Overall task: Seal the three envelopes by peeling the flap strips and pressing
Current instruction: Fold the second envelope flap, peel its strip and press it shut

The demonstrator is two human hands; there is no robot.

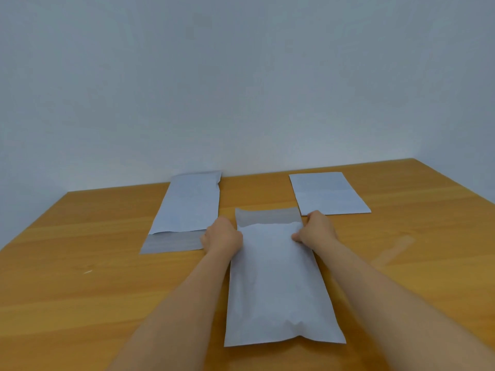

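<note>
Three pale grey-blue envelopes lie on a wooden table [80, 263]. The puffy middle envelope [278, 285] lies lengthwise in front of me, its grey flap [267, 216] open at the far end. My left hand [222, 236] grips its left edge near the mouth, and my right hand [316, 228] grips the right edge there. The left envelope [187, 202] lies flat with its dark grey flap [171, 243] open toward me, just left of my left hand. The right envelope [328, 194] lies flat at the back right, with a crease across it.
A plain pale wall [241, 89] stands right behind the table's far edge. A thin clear strip [393, 249] lies on the wood to the right of my right forearm. A small light scrap [87, 271] lies at the left.
</note>
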